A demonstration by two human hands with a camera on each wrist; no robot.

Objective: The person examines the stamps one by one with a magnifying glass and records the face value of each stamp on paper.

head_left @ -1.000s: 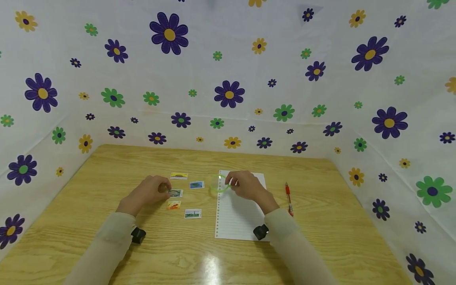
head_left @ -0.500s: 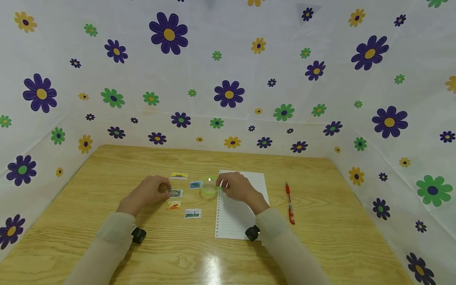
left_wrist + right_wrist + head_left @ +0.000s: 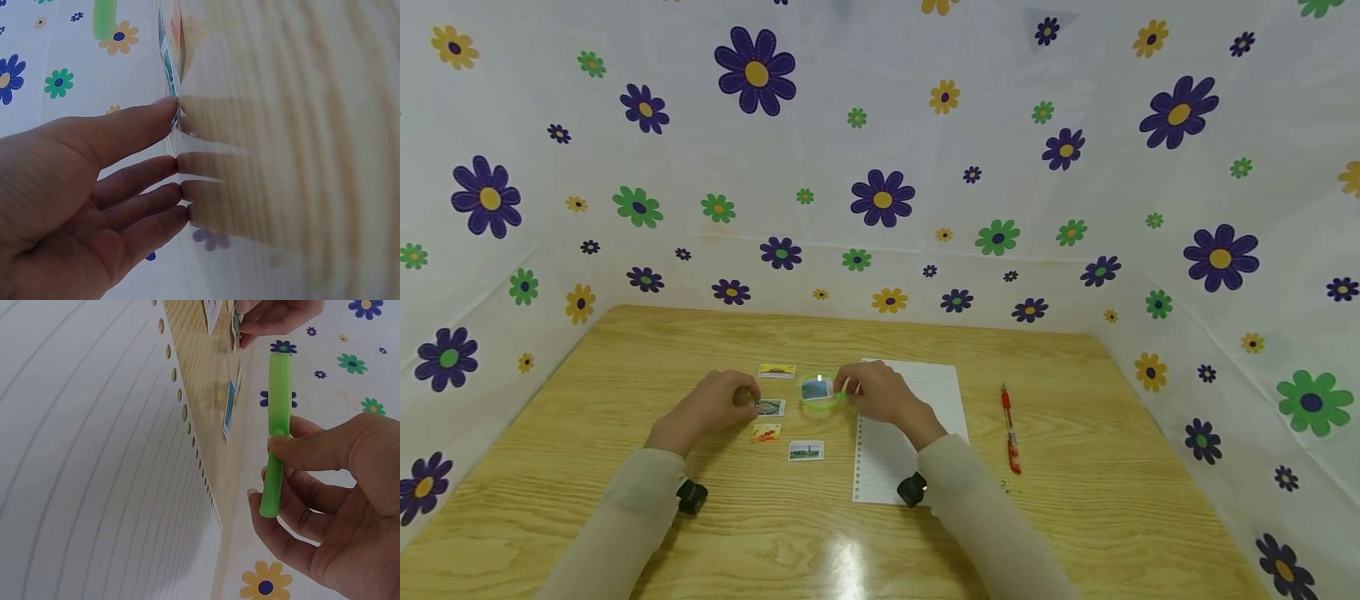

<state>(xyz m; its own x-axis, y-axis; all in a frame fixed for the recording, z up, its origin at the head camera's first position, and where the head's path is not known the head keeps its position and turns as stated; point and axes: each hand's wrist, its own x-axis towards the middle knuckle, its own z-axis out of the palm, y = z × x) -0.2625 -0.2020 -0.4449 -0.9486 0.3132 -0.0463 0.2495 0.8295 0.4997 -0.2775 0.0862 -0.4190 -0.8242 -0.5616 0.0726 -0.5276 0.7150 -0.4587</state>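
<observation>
In my right hand (image 3: pixel 876 392) is a small green magnifying glass (image 3: pixel 279 394); thumb and fingers pinch its handle in the right wrist view. Its round lens hangs over a blue stamp (image 3: pixel 817 388), which shows through it. My left hand (image 3: pixel 718 400) rests on the table, thumb at the edge of a grey-green stamp (image 3: pixel 771 407), the other fingertips touching the wood in the left wrist view. Nearby lie a yellow stamp (image 3: pixel 777 372), a red-and-yellow stamp (image 3: pixel 767 432) and a stamp with a green landscape (image 3: pixel 806 451).
A lined, hole-punched sheet of paper (image 3: pixel 891 467) lies partly under my right forearm. To its right is a red pen (image 3: pixel 1011 429). White flower-printed cloth (image 3: pixel 820 167) walls in the wooden table (image 3: pixel 737 542) at the back and sides.
My right hand has carried the magnifying glass leftward from the paper's edge until the lens covers the blue stamp. The left hand has stayed at the grey-green stamp.
</observation>
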